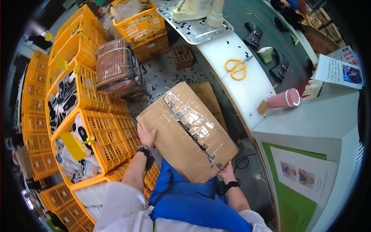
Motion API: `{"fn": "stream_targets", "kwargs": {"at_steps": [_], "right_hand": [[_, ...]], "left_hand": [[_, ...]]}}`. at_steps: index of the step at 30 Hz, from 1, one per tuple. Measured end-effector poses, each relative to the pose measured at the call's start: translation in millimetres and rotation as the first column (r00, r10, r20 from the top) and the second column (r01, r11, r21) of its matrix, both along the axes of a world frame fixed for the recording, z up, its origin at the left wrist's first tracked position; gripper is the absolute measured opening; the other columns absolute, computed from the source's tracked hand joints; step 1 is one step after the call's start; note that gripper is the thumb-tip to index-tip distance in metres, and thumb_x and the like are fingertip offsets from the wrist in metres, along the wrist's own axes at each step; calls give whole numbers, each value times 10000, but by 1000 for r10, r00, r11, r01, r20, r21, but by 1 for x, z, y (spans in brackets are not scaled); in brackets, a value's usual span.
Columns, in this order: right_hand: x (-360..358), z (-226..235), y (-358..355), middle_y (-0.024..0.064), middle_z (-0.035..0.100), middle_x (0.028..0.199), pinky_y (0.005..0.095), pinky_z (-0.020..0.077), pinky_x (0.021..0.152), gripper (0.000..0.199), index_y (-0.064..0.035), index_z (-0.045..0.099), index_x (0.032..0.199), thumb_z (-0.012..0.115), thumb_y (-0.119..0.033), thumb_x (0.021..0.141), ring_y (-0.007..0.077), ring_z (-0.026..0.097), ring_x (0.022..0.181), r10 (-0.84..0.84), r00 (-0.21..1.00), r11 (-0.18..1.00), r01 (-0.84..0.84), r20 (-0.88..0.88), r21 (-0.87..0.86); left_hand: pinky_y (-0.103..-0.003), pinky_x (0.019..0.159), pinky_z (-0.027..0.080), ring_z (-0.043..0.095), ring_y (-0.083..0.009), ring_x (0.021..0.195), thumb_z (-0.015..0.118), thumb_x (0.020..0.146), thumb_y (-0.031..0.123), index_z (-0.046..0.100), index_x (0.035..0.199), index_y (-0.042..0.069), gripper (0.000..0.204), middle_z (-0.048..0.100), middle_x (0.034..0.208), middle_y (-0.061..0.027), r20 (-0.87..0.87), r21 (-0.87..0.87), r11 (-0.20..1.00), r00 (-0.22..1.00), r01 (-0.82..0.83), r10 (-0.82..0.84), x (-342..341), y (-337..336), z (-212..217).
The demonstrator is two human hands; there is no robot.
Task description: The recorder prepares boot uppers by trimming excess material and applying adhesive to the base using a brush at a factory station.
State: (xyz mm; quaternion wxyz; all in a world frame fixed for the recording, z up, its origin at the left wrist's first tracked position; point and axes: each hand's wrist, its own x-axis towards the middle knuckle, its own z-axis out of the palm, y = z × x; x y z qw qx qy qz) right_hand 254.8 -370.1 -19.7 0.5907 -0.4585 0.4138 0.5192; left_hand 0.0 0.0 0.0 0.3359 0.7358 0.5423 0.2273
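Observation:
A brown cardboard box (170, 137), its middle seam covered with clear, printed tape, is held tilted in front of my blue apron (185, 197). Against the box's left side lies my left hand (146, 132), palm on the cardboard with the thumb spread from the fingers. My right hand (227, 172) grips the lower right corner, its fingers partly hidden by the box. Dark bands circle both wrists.
Yellow crates (102, 133) of shoe parts stand stacked at left. A padded wicker stool (114, 62) and brick (181, 56) stand ahead. Right, a white worktop (220, 50) bears orange-handled scissors (236, 69), a metal tray (193, 33) and, near a machine, a pink cup (284, 99).

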Motion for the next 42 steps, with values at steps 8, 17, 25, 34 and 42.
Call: {"fn": "stream_targets", "kwargs": {"at_steps": [8,17,25,34,42], "right_hand": [[-55,45,6,44,475,1215,466,383,892,408,-142,391,1239,396,-382,909,221,455,1116,245,919,953,-170,310,-250],[-65,38,11,101,539,1125,376,398,895,355,-7,457,1164,430,-247,904,210,492,1072,-15,874,992,74,486,-102],[-58,45,10,135,566,1048,329,475,783,410,61,484,1098,432,-296,904,219,572,928,-336,828,930,367,450,19],[-76,19,55,129,560,1019,339,478,766,360,59,479,1061,428,-267,916,216,564,905,-259,742,815,511,619,-272],[-85,33,159,197,570,1049,348,451,797,438,66,482,1105,518,-290,851,264,563,948,-40,834,741,395,551,-543]], "left_hand": [[-394,929,349,388,-362,1134,633,662,247,491,1055,-25,498,418,1205,-232,-257,-450,848,869,279,-422,56,112,17],[-398,800,437,548,-359,889,613,667,344,487,914,-44,477,570,912,-215,-446,-112,956,846,272,-293,103,109,35],[-304,682,470,591,-184,780,630,755,405,593,992,-15,484,611,893,-78,-121,-683,684,884,255,-451,125,136,48],[-270,701,468,588,-144,784,601,819,286,577,1006,-48,384,619,889,-79,99,-705,585,872,401,-479,142,168,97],[-294,735,476,591,-179,855,630,796,316,551,1052,-41,446,604,974,-99,201,-805,296,706,514,-679,179,294,39]]}}
